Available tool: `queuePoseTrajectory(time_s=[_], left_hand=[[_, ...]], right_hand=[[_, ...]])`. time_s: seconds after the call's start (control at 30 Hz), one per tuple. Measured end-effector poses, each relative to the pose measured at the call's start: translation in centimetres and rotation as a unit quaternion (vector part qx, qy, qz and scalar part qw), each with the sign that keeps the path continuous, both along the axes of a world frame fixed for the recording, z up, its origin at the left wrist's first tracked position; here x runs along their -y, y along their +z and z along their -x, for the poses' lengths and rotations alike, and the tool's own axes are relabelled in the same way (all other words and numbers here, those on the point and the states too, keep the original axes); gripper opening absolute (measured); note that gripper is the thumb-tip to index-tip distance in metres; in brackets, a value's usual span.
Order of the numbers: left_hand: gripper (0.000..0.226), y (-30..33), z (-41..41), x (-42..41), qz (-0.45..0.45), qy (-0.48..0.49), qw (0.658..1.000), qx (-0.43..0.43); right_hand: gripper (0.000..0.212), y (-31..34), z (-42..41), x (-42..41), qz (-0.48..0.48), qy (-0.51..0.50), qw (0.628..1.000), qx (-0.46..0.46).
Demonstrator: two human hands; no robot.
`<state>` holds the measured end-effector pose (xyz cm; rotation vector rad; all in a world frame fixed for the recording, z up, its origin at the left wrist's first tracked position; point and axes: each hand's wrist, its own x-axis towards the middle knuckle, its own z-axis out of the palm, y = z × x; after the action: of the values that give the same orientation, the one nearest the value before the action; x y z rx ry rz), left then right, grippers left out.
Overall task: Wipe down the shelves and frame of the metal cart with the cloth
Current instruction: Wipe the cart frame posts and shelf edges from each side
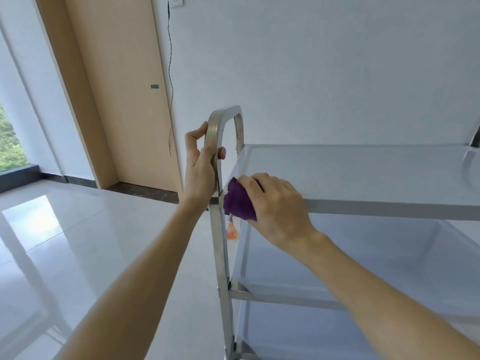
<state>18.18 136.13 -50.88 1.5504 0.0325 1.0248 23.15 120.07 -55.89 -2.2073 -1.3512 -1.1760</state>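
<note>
1. The metal cart (363, 206) stands at about 4 o'clock in the view, close to the white wall (324, 68). It is shiny and has three flat shelves, one over the other.
2. The top shelf (350, 175) is a wide tray with a low rim. The middle shelf (337, 258) sits under it, and the bottom shelf (324, 339) is lowest, at about 5 o'clock.
3. The left hand (201, 167) is wrapped around the curved handle bar (215, 131) of the cart frame — fingers on one side, thumb on the other.
4. The right hand (275, 203) holds a bunched purple cloth (239, 200), with its fingers curled over it. The cloth is pressed on the near left corner of the top shelf, right beside the frame post (220, 255).
5. The two hands are close, with the post between them.
6. Something small and orange (232, 231) shows on the floor behind the post — it is too blurry to tell what it is.
7. A wooden door (124, 100) stands at 11 o'clock, and a thin black cord (171, 74) hangs down the wall beside it.
8. The floor (78, 242) is white and glossy. A window (10, 141) with green outside is at 9 o'clock.
</note>
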Motion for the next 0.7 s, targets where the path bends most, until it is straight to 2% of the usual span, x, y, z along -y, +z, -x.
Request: queuePoseTrajectory(time_s=[0.13,0.43,0.7], left_hand=[[0.031,0.2,0.5,0.2,0.011,-0.005,1.0,0.009],[0.037,0.9,1.5,0.1,0.02,-0.056,0.997,-0.047],[0.034,0.6,1.3,0.3,-0.021,0.011,0.998,-0.061]], right_hand=[[0.068,0.3,0.3,-0.4,0.025,0.006,1.0,0.002],[0.07,0.4,-3.3,9.9,-0.005,-0.045,0.999,-0.008],[0.07,0.4,-0.6,2.2,0.037,0.004,0.999,-0.001]])
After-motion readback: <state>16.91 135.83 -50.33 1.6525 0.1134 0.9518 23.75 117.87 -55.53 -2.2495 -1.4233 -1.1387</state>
